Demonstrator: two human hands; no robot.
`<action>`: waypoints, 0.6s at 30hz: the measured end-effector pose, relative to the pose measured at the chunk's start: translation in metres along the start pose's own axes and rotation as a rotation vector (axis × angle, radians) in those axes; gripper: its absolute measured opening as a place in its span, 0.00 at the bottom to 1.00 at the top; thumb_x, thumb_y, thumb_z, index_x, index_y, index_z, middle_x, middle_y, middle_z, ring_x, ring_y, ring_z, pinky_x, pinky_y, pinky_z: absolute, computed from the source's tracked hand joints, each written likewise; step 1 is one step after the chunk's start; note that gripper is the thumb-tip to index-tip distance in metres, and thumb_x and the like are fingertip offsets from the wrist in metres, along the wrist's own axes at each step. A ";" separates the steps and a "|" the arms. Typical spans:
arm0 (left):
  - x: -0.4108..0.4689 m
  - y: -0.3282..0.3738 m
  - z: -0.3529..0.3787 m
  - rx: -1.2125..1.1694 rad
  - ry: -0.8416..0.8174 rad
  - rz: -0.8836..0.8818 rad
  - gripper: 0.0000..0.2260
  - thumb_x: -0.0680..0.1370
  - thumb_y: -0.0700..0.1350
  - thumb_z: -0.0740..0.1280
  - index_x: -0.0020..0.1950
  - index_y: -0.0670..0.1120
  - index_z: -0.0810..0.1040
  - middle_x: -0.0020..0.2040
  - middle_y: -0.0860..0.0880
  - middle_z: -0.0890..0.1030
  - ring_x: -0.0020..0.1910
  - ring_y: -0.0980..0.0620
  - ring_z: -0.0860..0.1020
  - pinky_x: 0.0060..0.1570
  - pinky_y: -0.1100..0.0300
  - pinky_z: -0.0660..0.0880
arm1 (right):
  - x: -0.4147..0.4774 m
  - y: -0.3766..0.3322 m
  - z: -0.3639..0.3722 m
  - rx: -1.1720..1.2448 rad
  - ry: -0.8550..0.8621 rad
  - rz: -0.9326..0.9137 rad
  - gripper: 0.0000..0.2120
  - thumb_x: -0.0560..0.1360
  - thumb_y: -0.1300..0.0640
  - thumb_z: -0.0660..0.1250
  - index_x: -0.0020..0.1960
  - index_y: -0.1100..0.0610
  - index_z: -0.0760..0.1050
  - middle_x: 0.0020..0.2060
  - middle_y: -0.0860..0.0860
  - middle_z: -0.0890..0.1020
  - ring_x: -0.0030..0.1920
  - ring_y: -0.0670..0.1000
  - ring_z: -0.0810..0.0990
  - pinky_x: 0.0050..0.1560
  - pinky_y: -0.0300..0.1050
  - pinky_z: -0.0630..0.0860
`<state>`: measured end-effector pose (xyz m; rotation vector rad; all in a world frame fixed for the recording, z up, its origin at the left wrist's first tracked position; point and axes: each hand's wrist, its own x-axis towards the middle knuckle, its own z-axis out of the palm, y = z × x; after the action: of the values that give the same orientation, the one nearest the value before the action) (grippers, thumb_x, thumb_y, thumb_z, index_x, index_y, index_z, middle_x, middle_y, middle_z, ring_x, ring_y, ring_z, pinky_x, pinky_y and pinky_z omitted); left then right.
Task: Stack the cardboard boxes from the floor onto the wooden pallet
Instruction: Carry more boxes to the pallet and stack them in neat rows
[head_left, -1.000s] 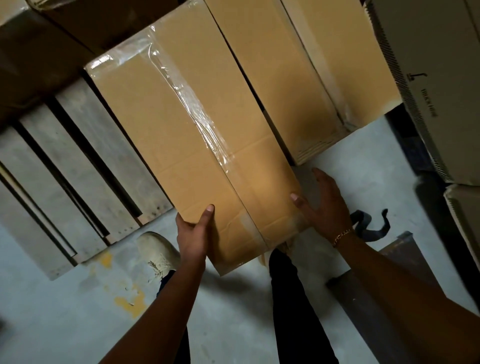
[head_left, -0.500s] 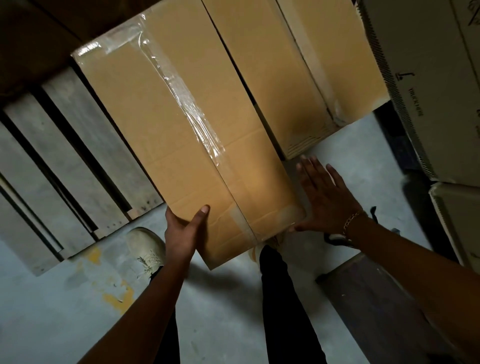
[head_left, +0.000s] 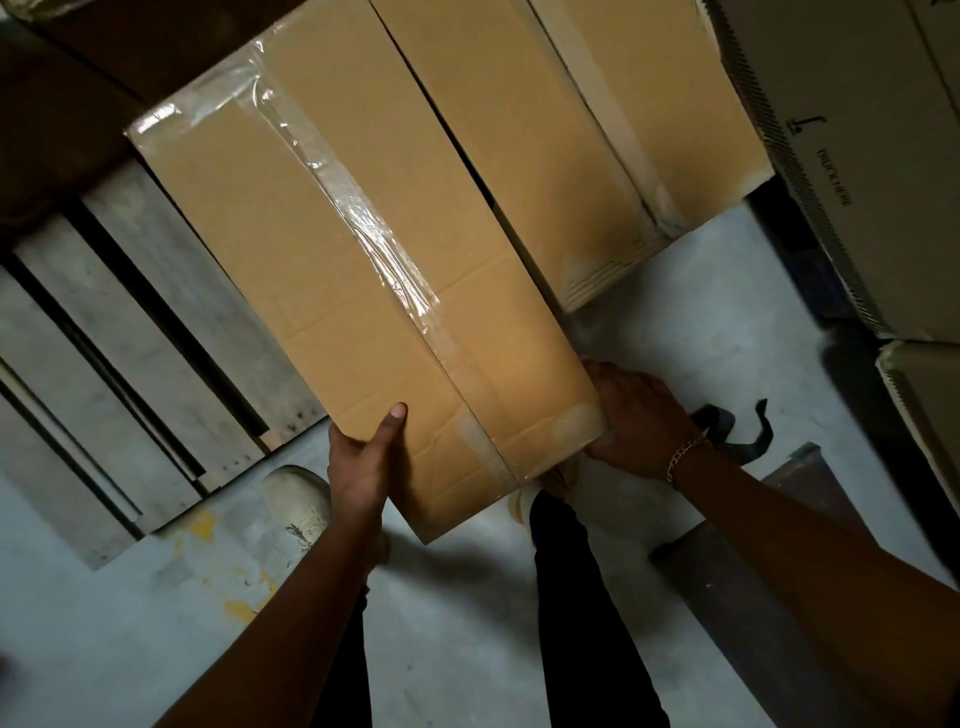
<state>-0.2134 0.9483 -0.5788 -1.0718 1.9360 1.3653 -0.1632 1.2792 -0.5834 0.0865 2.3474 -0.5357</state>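
Two brown cardboard boxes. Taped box (head_left: 358, 270) lies slanted, far part over the wooden pallet (head_left: 135, 322), near end sticking out over the floor (head_left: 467, 623). Can't tell if it rests on the slats. Second box (head_left: 571, 135) sits just beside it on the right. Two hands on the taped box: left hand (head_left: 361, 465) grips the near edge, thumb on top, fingers hidden underneath; right hand (head_left: 641, 421) is curled round the near right corner. Two pale cartons (head_left: 857, 156) at the right edge. One black strap (head_left: 743, 431), one shoe (head_left: 298, 506).
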 end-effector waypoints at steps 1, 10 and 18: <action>0.001 0.000 0.000 0.009 0.004 0.003 0.35 0.70 0.63 0.78 0.74 0.54 0.73 0.65 0.56 0.82 0.63 0.52 0.79 0.66 0.50 0.74 | 0.000 0.000 0.002 -0.053 0.048 -0.018 0.53 0.64 0.30 0.62 0.82 0.56 0.56 0.77 0.56 0.68 0.75 0.60 0.68 0.73 0.62 0.65; 0.015 0.006 0.009 0.034 0.014 0.047 0.30 0.76 0.55 0.76 0.75 0.50 0.71 0.66 0.52 0.80 0.63 0.51 0.77 0.64 0.53 0.71 | 0.015 0.006 -0.002 -0.279 0.223 -0.072 0.60 0.63 0.29 0.66 0.84 0.58 0.48 0.83 0.59 0.52 0.82 0.61 0.52 0.75 0.69 0.59; 0.030 0.020 0.009 0.018 -0.005 0.061 0.29 0.76 0.53 0.76 0.74 0.48 0.71 0.64 0.52 0.80 0.65 0.49 0.77 0.70 0.47 0.72 | 0.028 0.005 -0.018 -0.401 0.280 -0.125 0.55 0.67 0.30 0.59 0.83 0.60 0.51 0.83 0.59 0.53 0.82 0.61 0.51 0.77 0.65 0.52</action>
<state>-0.2465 0.9506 -0.5953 -1.0079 1.9885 1.3791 -0.1943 1.2884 -0.5921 -0.1828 2.7009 -0.1056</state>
